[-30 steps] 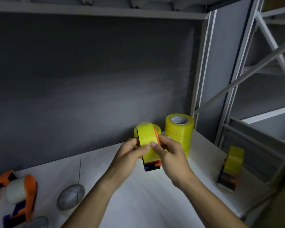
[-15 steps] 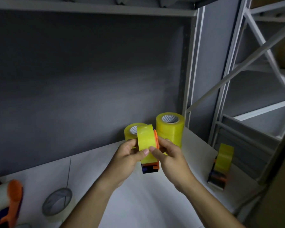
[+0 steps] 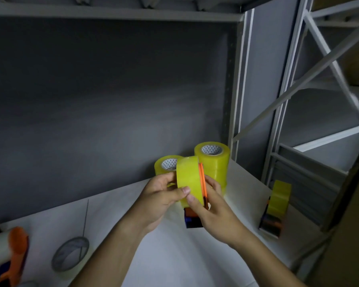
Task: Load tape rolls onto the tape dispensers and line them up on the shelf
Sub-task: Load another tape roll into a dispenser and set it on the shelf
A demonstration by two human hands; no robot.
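Note:
Both hands hold an orange and blue tape dispenser [image 3: 192, 219] above the white shelf [image 3: 174, 255], with a yellow tape roll [image 3: 188, 177] seated on it. My left hand [image 3: 160, 195] grips the roll from the left, thumb on its face. My right hand [image 3: 214, 206] grips the dispenser's orange side from the right, thumb on the roll. Behind them stand a single yellow roll [image 3: 166, 164] and a taller stack of yellow rolls [image 3: 212, 160]. A loaded dispenser [image 3: 275, 208] stands near the shelf's right edge.
At the far left lies an orange dispenser with a clear roll [image 3: 6, 255]. A clear tape roll [image 3: 69, 255] lies flat on the shelf at left. Grey upright posts [image 3: 238, 83] and diagonal braces [image 3: 298, 88] bound the shelf on the right.
The view has drifted right, so objects at left slid toward the frame edge. My hands keep the same hold on the dispenser and roll, thumbs shifting slightly on the roll's face.

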